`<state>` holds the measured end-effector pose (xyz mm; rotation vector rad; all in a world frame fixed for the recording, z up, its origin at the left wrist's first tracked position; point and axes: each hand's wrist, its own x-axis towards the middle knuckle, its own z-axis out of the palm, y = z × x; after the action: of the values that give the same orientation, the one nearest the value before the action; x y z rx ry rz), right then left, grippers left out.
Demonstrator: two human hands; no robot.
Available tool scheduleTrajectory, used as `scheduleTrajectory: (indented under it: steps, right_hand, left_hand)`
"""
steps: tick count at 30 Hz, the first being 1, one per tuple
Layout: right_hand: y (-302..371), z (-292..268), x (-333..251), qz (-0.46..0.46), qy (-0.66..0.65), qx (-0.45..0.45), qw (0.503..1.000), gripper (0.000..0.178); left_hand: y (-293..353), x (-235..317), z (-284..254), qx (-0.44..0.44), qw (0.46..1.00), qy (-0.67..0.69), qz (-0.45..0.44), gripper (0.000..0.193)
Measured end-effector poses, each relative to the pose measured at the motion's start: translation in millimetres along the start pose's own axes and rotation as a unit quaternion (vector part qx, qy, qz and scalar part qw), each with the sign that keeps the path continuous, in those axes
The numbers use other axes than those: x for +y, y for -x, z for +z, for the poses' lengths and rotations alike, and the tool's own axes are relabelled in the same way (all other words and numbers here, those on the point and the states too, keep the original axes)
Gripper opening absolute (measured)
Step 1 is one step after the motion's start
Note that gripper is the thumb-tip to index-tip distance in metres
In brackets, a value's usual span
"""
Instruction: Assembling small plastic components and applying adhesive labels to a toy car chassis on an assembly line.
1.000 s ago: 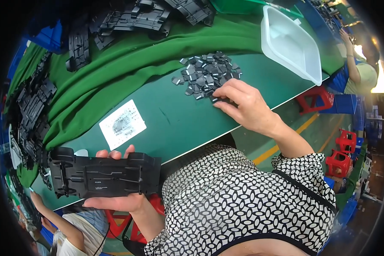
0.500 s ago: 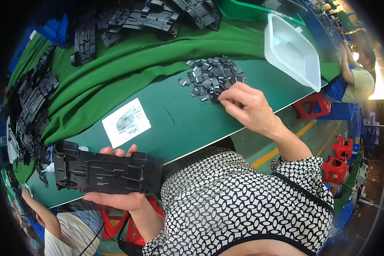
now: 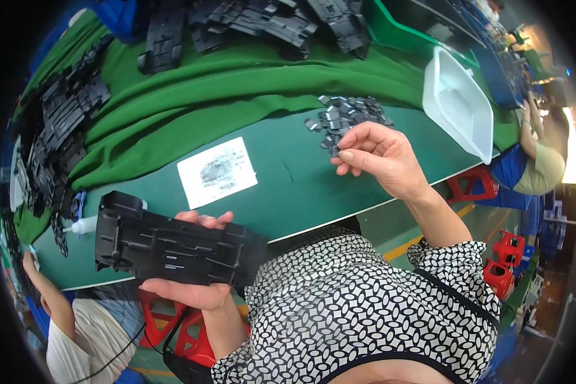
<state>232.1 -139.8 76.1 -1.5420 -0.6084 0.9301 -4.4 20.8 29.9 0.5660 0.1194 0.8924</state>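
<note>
A black plastic toy-car chassis [image 3: 179, 253] lies across my left hand [image 3: 195, 293], its underside facing up. My thumb grips the near edge, and the fingertips curl over the far edge. To the right, my right hand [image 3: 387, 160] pinches thumb and forefinger together on a small black plastic piece [image 3: 333, 151], mostly covered by the fingertips. Right behind those fingers is a pile of small black pieces [image 3: 349, 114], some with pale edges. A white sheet [image 3: 192, 187] with dark smudges rests on the green tabletop [image 3: 288, 201] between my hands.
Stacked black chassis [image 3: 262, 29] lie on the green cloth [image 3: 192, 102] at the back and left. A white tub [image 3: 432, 96] and a green bin [image 3: 390, 29] stand back right. Near the left lies a white bottle [image 3: 85, 225]. Co-workers sit on both sides.
My right hand has drawn back slightly from the pile, its thumb and forefinger pinched on a small piece. The chassis stays in my left hand. The whole view has shifted a little.
</note>
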Motion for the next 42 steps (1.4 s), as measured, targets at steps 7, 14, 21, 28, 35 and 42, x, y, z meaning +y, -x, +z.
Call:
scheduleTrajectory:
  steps: [7, 14, 21, 28, 35, 42]
  right_hand:
    - [-29.3, 39.7, -18.2, 0.012, 0.076, -0.079, 0.994, 0.016]
    - [-61.2, 77.4, -19.5, -0.272, 0.354, -0.114, 0.887, 0.013]
    - [-89.4, 100.8, -5.9, -0.426, 0.449, -0.16, 0.769, 0.013]
    - [-80.4, 94.7, -11.8, -0.432, 0.505, -0.215, 0.716, 0.014]
    - [-77.9, 104.1, -19.3, -0.293, 0.403, -0.187, 0.847, 0.008]
    - [-85.9, 110.0, -10.9, -0.319, 0.418, -0.124, 0.842, 0.007]
  left_hand:
    - [7.4, 4.0, -9.5, -0.026, 1.0, 0.0, -0.016, 0.091]
    - [8.2, 11.1, -6.9, -0.012, 1.0, -0.002, -0.017, 0.093]
    - [10.2, 12.7, -5.0, -0.005, 1.0, -0.021, -0.001, 0.097]
    - [10.4, 14.3, -4.5, 0.012, 0.999, -0.03, -0.003, 0.102]
    - [9.8, 13.5, -2.7, 0.022, 0.999, -0.019, -0.012, 0.102]
    - [11.7, 17.0, -0.9, 0.031, 0.999, -0.02, -0.005, 0.101]
